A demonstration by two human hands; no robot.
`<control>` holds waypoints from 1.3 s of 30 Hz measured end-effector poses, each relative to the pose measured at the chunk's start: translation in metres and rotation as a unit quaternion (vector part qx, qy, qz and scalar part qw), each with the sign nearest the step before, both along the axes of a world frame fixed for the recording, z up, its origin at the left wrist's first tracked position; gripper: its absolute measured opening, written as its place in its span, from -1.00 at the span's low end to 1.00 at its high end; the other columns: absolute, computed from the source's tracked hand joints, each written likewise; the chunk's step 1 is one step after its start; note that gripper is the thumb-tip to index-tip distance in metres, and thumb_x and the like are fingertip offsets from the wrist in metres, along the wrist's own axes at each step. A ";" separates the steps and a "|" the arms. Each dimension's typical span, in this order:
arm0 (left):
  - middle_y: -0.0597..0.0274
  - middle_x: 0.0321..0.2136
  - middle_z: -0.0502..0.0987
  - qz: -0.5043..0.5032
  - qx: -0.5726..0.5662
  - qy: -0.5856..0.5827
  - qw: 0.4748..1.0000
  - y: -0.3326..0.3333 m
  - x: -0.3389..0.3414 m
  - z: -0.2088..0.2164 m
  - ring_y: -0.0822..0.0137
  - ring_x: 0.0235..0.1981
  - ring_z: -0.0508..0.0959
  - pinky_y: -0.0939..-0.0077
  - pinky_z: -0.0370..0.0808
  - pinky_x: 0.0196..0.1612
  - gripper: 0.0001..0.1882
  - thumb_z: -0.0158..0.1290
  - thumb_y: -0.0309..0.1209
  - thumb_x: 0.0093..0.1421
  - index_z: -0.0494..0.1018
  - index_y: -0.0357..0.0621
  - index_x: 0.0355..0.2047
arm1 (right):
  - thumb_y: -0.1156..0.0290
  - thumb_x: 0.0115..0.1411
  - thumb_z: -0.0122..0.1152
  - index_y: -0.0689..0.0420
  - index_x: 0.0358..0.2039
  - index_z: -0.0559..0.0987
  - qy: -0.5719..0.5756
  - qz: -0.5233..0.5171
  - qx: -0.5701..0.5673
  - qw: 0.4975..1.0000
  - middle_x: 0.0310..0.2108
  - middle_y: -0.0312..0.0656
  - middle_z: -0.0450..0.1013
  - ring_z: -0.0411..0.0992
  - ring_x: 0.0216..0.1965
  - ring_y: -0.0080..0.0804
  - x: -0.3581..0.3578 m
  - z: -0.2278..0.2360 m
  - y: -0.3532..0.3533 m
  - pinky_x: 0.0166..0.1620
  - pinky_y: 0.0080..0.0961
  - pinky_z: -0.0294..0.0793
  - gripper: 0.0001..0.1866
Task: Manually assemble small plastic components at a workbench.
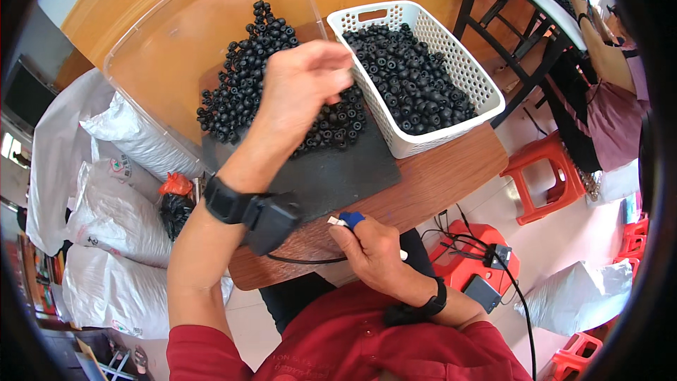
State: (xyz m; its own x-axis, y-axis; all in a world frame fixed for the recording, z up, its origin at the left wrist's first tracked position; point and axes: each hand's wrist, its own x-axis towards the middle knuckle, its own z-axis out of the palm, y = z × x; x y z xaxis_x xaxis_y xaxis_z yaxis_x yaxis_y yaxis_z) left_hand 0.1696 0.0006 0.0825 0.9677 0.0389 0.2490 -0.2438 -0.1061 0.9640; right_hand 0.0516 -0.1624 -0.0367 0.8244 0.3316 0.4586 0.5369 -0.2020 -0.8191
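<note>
My left hand is over a pile of small black ring-shaped parts, close to the near wall of a white perforated basket. Motion smears its fingers, so what they hold, if anything, cannot be made out. More black parts fill much of the basket. Lower down, by the table's near edge, my right hand is closed around a slim white tool, with a pale end also showing by the palm. Blue wrapping covers one of its fingertips.
The pile lies on a dark mat on a brown wooden table, against a clear plastic sheet. White sacks stand at left. At right are red stools, cables and another person. A black device hangs from my left wrist.
</note>
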 end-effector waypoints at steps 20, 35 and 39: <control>0.22 -0.47 0.43 0.197 0.468 -0.032 0.861 0.094 -0.076 -0.115 0.24 -0.40 0.52 0.41 0.45 -0.32 -0.67 0.20 -0.63 -0.11 0.50 -0.16 -0.27 | 0.44 0.14 0.24 0.27 -0.56 0.44 0.004 0.045 -0.016 0.999 -0.62 -0.02 0.40 0.38 -0.68 -0.13 -0.003 0.001 0.009 -0.62 -0.32 0.33 -0.78; 0.05 -0.50 0.38 0.124 0.639 -0.144 0.746 0.092 -0.064 -0.121 0.05 -0.41 0.47 0.21 0.44 -0.37 -0.82 0.18 -0.53 -0.06 0.42 -0.24 -0.44 | 0.40 0.15 0.23 0.23 -0.55 0.45 -0.016 0.046 -0.025 0.998 -0.63 -0.05 0.39 0.38 -0.68 -0.13 -0.003 -0.002 0.012 -0.63 -0.32 0.32 -0.77; 0.05 -0.52 0.37 0.122 0.622 -0.140 0.760 0.092 -0.065 -0.117 0.04 -0.42 0.47 0.21 0.43 -0.38 -0.85 0.17 -0.49 -0.04 0.41 -0.24 -0.48 | 0.50 0.14 0.23 0.29 -0.35 0.53 0.004 0.049 -0.020 0.999 -0.60 -0.05 0.39 0.38 -0.65 -0.26 -0.005 -0.002 0.009 -0.57 -0.45 0.33 -0.88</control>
State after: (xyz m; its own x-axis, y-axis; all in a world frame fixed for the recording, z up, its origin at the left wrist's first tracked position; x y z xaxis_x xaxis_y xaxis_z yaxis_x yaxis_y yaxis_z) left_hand 0.1045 0.0929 -0.0350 0.8715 -0.2253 0.4356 -0.2473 -0.9689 -0.0063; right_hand 0.0465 -0.1535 -0.0383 0.7910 0.4291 0.4361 0.5488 -0.1823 -0.8159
